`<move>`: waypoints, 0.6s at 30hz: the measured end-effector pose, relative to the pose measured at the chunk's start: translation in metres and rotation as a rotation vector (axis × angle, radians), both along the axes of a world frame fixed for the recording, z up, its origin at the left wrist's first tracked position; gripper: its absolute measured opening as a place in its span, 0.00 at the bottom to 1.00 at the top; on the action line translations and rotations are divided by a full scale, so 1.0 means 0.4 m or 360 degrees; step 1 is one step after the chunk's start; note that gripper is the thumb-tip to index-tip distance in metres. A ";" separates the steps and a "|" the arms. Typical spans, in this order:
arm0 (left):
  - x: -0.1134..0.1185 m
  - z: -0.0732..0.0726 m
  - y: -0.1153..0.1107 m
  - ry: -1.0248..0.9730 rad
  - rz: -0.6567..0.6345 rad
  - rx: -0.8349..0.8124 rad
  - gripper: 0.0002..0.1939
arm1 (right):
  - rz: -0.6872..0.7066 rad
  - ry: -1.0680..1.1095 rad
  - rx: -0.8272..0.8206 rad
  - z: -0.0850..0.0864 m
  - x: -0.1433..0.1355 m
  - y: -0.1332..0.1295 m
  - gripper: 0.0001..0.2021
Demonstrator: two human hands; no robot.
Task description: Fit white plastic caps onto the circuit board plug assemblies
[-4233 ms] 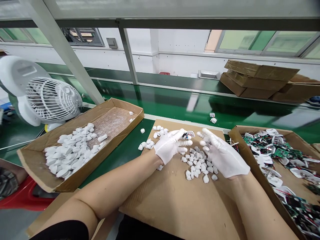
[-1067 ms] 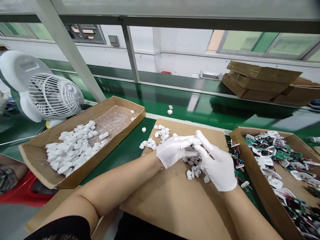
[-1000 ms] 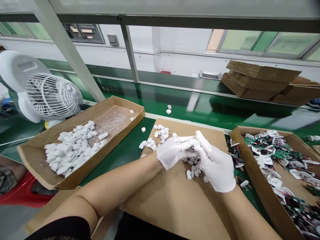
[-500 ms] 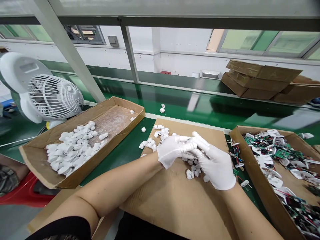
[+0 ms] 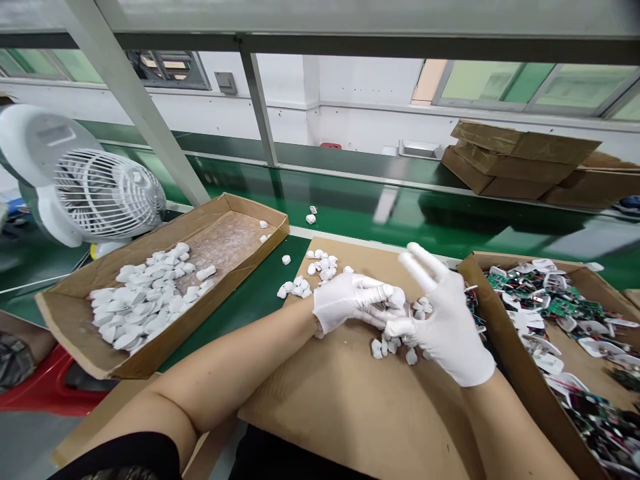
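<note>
Both my hands wear white gloves and meet over a sheet of cardboard [image 5: 320,400]. My left hand [image 5: 350,300] is closed, pinching a small white plastic piece [image 5: 397,298] at its fingertips. My right hand [image 5: 443,317] has its index and middle fingers raised and spread, with the thumb side close to that piece; whether the thumb touches it I cannot tell. Small white plastic pieces [image 5: 385,347] lie under and between my hands, partly hidden by them. Another loose group of white pieces [image 5: 325,267] rests near the cardboard's far left corner.
On the left, a cardboard tray [image 5: 250,250] holds many white pieces, with a white fan [image 5: 100,180] behind it. A right-hand tray [image 5: 500,340] contains circuit boards, wires and white parts. Beyond runs a green belt [image 5: 350,223] carrying two small pieces; flattened boxes [image 5: 525,160] stand farther back.
My right hand has drawn right and opened its fingers away from my left hand, exposing the white piece. The two small pieces on the green belt have shifted left.
</note>
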State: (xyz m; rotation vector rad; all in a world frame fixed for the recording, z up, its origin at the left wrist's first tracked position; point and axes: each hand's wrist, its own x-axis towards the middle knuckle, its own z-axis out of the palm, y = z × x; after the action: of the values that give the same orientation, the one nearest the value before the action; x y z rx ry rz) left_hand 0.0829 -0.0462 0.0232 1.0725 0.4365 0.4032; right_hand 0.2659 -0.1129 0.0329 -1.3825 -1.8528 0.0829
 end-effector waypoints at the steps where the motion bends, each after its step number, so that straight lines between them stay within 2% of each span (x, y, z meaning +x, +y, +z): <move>1: 0.001 -0.003 -0.001 0.0026 -0.0022 0.0036 0.17 | 0.0059 0.0030 -0.0044 -0.002 -0.006 -0.001 0.35; 4: -0.003 -0.006 0.003 0.0149 0.0027 0.0225 0.16 | 0.0181 0.0315 -0.0319 -0.007 -0.023 -0.007 0.18; 6: -0.010 -0.003 0.008 0.0213 0.0089 0.0315 0.14 | 0.0252 0.0535 -0.0459 -0.010 -0.029 -0.012 0.17; 10: -0.018 0.011 0.008 0.0211 0.0097 0.0279 0.12 | 0.0353 0.0822 -0.0579 -0.010 -0.032 -0.016 0.16; 12: -0.015 0.021 -0.002 0.0178 0.0057 0.0225 0.14 | 0.0319 0.0856 -0.0588 -0.006 -0.035 -0.017 0.17; 16: 0.000 0.028 -0.024 0.0040 0.0028 0.0066 0.21 | 0.0193 0.0917 -0.0673 0.008 -0.041 -0.023 0.36; 18: 0.007 0.020 -0.028 -0.0020 0.0114 -0.0057 0.23 | 0.0196 0.0900 -0.0653 0.009 -0.042 -0.029 0.31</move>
State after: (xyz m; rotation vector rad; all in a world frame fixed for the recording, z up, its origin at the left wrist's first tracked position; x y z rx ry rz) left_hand 0.0856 -0.0572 0.0313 1.0212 0.4707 0.4637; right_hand 0.2491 -0.1244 0.0365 -1.3257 -1.4781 0.8677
